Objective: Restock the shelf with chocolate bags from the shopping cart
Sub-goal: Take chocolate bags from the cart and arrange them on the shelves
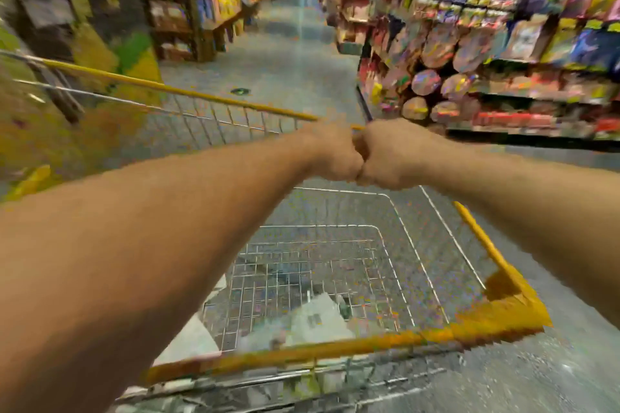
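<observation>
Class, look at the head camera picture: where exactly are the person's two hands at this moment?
In the head view, the left hand and right hand meet as fists at centre frame, at the far yellow rim of the shopping cart.

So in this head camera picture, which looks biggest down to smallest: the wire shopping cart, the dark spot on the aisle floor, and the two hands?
1. Yellow-rimmed wire shopping cart.
2. Left hand and right hand: alike, closed, knuckles touching.
3. Dark spot on the grey floor, though it lies farther off.
</observation>
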A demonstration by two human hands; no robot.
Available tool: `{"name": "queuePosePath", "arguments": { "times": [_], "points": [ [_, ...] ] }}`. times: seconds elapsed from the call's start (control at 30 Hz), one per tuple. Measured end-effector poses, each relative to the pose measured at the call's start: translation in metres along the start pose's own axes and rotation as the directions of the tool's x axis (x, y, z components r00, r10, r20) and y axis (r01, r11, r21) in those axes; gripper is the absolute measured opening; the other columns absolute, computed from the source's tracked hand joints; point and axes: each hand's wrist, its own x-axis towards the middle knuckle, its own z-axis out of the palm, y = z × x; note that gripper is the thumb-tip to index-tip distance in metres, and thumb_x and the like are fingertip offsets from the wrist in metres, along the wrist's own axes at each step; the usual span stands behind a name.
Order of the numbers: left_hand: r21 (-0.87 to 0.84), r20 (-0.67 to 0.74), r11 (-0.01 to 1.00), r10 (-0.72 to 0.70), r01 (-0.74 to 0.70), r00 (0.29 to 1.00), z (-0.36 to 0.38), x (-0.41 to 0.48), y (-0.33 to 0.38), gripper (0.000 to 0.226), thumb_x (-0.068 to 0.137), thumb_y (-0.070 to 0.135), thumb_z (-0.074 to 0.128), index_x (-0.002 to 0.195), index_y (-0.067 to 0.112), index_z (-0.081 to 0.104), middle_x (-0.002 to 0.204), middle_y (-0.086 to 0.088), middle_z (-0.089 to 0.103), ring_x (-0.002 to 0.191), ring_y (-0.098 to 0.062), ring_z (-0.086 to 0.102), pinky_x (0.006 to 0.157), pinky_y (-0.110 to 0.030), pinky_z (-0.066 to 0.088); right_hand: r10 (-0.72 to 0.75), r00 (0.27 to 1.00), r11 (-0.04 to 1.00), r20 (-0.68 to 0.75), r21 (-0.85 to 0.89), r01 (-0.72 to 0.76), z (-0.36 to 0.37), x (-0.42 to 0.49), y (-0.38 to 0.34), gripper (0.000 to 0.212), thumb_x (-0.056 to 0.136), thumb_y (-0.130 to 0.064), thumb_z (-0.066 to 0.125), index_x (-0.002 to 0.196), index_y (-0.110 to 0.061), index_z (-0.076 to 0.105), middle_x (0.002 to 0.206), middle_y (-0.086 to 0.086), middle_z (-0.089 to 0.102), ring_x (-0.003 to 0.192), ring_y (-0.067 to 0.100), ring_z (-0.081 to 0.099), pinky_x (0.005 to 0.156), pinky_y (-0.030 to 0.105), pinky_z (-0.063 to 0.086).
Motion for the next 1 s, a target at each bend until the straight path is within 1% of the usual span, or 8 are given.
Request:
{"name": "queuePosePath", "arguments": {
  "times": [0.07,0.23,0.37,0.43,0.6,0.7,0.87,1.0],
  "points": [
    [0.007,0.077,0.997,-0.073,0.073,0.994,0.005,0.006,-0.027,0.016,0.083,0.026,0.062,0.088,0.011,0.065,0.083,-0.011,0.061,0.09,-0.029,0.062,0.065,-0.029,0.041,-0.014,0.993,0.999,0.12,0.052,0.007,0.013,0.024,-0.015,0.022,0.08,-0.033,0.061,0.096,-0.02,0.068,0.091,0.01,0.069,0.092,0.031,0.067,0.066,0.031,0.048],
    [-0.037,0.208,0.982,-0.172,0.184,0.963,0.008,0.011,-0.075,0.012,0.087,0.023,0.056,0.077,0.017,0.055,0.08,-0.008,0.055,0.077,-0.026,0.052,0.066,-0.028,0.04,-0.074,0.954,0.988,0.289,0.149,0.031,0.03,0.056,-0.047,0.019,0.082,-0.027,0.057,0.096,-0.02,0.066,0.097,0.011,0.07,0.096,0.033,0.066,0.069,0.031,0.048],
    [-0.079,0.308,0.969,-0.201,0.235,0.93,0.004,0.006,-0.103,0.017,0.089,0.026,0.055,0.094,0.015,0.066,0.091,-0.008,0.064,0.084,-0.024,0.056,0.072,-0.029,0.046,-0.099,0.926,0.982,0.365,0.184,0.033,0.039,0.074,-0.068,0.022,0.087,-0.03,0.054,0.104,-0.02,0.065,0.105,0.008,0.07,0.099,0.032,0.064,0.08,0.035,0.054],
    [-0.076,0.357,0.965,-0.209,0.251,0.91,0.009,0.001,-0.117,0.013,0.088,0.029,0.057,0.082,0.018,0.061,0.097,-0.011,0.065,0.088,-0.026,0.056,0.072,-0.03,0.043,-0.108,0.904,0.977,0.414,0.211,0.02,0.05,0.078,-0.082,0.021,0.084,-0.028,0.059,0.102,-0.021,0.067,0.102,0.005,0.071,0.098,0.03,0.065,0.08,0.035,0.055],
    [-0.064,0.494,0.938,-0.266,0.34,0.828,0.045,-0.019,-0.166,0.007,0.084,0.023,0.06,0.088,0.018,0.062,0.084,0.0,0.06,0.086,-0.02,0.058,0.072,-0.029,0.046,-0.173,0.823,0.95,0.541,0.312,-0.005,0.103,0.084,-0.127,0.026,0.08,-0.028,0.065,0.106,-0.028,0.063,0.106,0.001,0.07,0.1,0.026,0.065,0.082,0.037,0.056],
    [-0.057,0.541,0.877,-0.375,0.478,0.753,0.072,-0.039,-0.205,0.036,0.08,0.03,0.064,0.116,0.024,0.063,0.114,-0.001,0.067,0.103,-0.022,0.062,0.079,-0.029,0.05,-0.226,0.776,0.935,0.589,0.355,0.003,0.144,0.086,-0.158,0.04,0.081,-0.034,0.067,0.119,-0.027,0.058,0.122,0.001,0.062,0.11,0.025,0.061,0.086,0.036,0.053],
    [0.033,0.585,0.855,-0.436,0.517,0.684,0.119,-0.061,-0.266,0.045,0.087,0.036,0.056,0.129,0.02,0.055,0.127,-0.006,0.059,0.112,-0.024,0.057,0.086,-0.032,0.047,-0.212,0.721,0.932,0.66,0.359,-0.055,0.215,0.097,-0.21,0.053,0.081,-0.039,0.065,0.129,-0.021,0.051,0.127,0.009,0.053,0.113,0.029,0.056,0.091,0.04,0.051],
    [0.248,0.753,0.877,-0.442,0.411,0.489,0.151,-0.075,-0.303,0.082,0.077,0.038,0.072,0.146,0.022,0.031,0.152,-0.011,0.029,0.143,-0.032,0.023,0.111,-0.05,0.03,-0.12,0.709,0.946,0.695,0.298,-0.132,0.263,0.119,-0.232,0.067,0.083,-0.051,0.06,0.139,-0.018,0.039,0.14,0.014,0.042,0.125,0.034,0.047,0.097,0.043,0.048]
  ]
}}
